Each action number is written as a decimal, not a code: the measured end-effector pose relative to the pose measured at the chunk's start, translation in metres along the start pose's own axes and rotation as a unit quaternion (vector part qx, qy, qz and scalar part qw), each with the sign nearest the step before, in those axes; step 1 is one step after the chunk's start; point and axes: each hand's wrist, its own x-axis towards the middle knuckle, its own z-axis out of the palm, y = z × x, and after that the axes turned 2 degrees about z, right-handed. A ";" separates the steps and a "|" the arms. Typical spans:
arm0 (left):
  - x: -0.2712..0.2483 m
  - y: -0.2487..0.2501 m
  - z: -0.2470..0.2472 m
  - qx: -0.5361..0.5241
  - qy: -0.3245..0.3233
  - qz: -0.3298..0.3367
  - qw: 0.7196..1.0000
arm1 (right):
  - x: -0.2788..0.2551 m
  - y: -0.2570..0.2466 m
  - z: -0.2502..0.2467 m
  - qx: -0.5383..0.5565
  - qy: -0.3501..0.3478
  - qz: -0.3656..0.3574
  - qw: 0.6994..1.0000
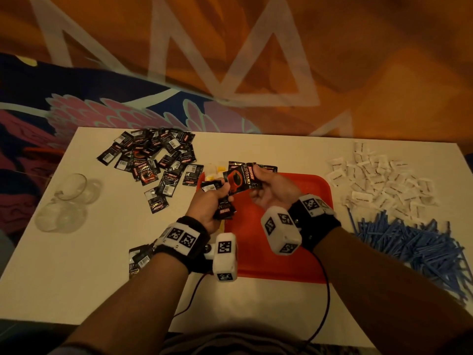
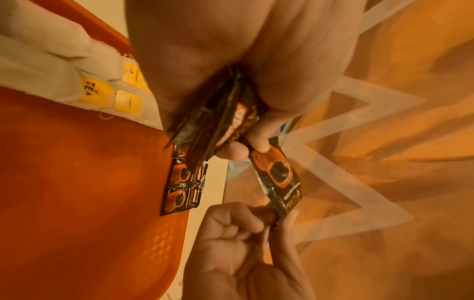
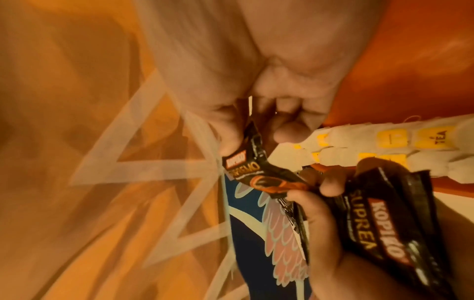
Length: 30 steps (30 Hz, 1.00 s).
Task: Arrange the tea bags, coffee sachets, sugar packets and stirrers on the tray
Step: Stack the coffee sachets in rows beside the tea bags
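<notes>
Over the orange tray (image 1: 286, 257) my left hand (image 1: 212, 198) grips a bundle of black coffee sachets (image 1: 225, 210). One black coffee sachet (image 1: 242, 181) stretches between both hands: my right hand (image 1: 268, 185) pinches its right end, and the fingertips of my left hand touch its other end. In the left wrist view the bundle (image 2: 218, 121) sits in my curled fingers and the single sachet (image 2: 278, 178) runs down to the right hand. Tea bags (image 2: 51, 67) with yellow tags lie along the tray's far left edge. Two sachets (image 2: 182, 188) lie flat on the tray's far edge.
A pile of loose coffee sachets (image 1: 153, 160) lies at the table's far left, a few more (image 1: 139, 260) by my left wrist. White sugar packets (image 1: 384, 180) and blue stirrers (image 1: 414, 247) fill the right side. Two glass cups (image 1: 66, 201) stand at the left edge.
</notes>
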 end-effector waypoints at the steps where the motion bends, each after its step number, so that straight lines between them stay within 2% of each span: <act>1: 0.002 -0.001 0.000 -0.012 0.003 -0.004 1.000 | 0.001 0.000 0.001 -0.002 0.002 -0.006 1.000; 6: 0.002 -0.001 -0.006 0.002 0.018 -0.008 1.000 | 0.001 -0.002 -0.004 -0.055 0.014 -0.031 0.998; 8: 0.001 0.001 -0.009 0.060 0.008 0.007 0.998 | 0.003 -0.004 -0.006 -0.083 0.037 -0.067 0.994; 9: 0.002 0.001 -0.012 0.115 0.015 0.032 0.993 | 0.004 -0.005 -0.006 -0.126 0.059 -0.107 0.985; 10: 0.002 0.003 -0.014 0.181 0.029 0.067 0.981 | 0.005 -0.007 -0.005 -0.202 0.085 -0.153 0.964; 12: 0.000 0.007 -0.015 0.285 0.041 0.139 0.948 | 0.005 -0.012 -0.004 -0.384 0.118 -0.219 0.889; 14: -0.002 0.012 -0.011 0.337 0.005 0.164 0.927 | 0.002 -0.013 0.000 -0.496 0.119 -0.232 0.828; 15: -0.004 0.014 -0.007 0.350 -0.015 0.161 0.923 | 0.002 -0.013 0.002 -0.515 0.112 -0.233 0.817; 18: -0.004 0.014 0.004 0.331 -0.030 0.122 0.935 | 0.005 -0.008 0.007 -0.497 0.093 -0.244 0.828; 22: -0.003 0.011 0.012 0.211 -0.013 0.096 0.973 | 0.010 0.002 0.008 -0.381 0.101 -0.226 0.891; 24: -0.001 0.014 0.013 0.151 0.007 0.086 0.985 | 0.008 0.008 0.004 -0.413 0.065 -0.201 0.886; 26: 0.002 0.016 0.013 0.143 0.015 0.073 0.987 | 0.008 0.014 -0.003 -0.450 0.039 -0.200 0.869; 30: 0.004 0.016 0.008 0.221 0.020 0.077 0.972 | 0.014 0.016 -0.012 -0.472 0.054 -0.201 0.857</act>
